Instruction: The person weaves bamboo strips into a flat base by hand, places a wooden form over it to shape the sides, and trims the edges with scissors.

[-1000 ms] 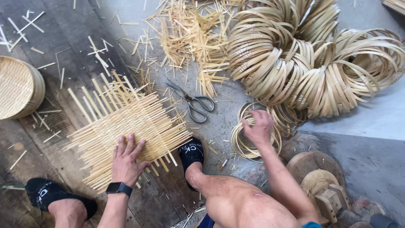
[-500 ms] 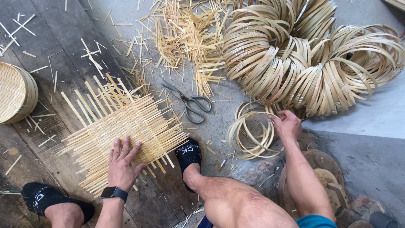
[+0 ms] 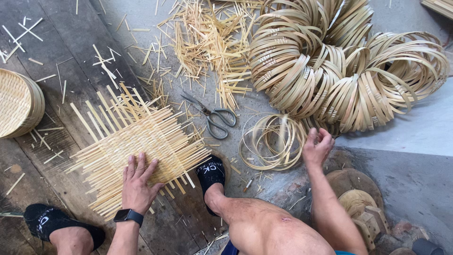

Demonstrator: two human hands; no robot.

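Your left hand (image 3: 139, 182) lies flat, fingers spread, on the woven mat (image 3: 137, 146), its strip ends loose. Your right hand (image 3: 317, 146), fingers curled on nothing, hovers at three o'clock of the hoops (image 3: 271, 141).

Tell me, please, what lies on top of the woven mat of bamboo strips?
The left hand lies flat on the woven mat, and the toe of the right sock touches its edge. The floor beneath is covered.

A: What is worn on the left hand (image 3: 138, 182)?
B: A black watch (image 3: 128, 216) is worn at the wrist.
A: And the right hand (image 3: 316, 146)?
B: Nothing is worn. 2 black socks (image 3: 211, 174) with white letters are seen.
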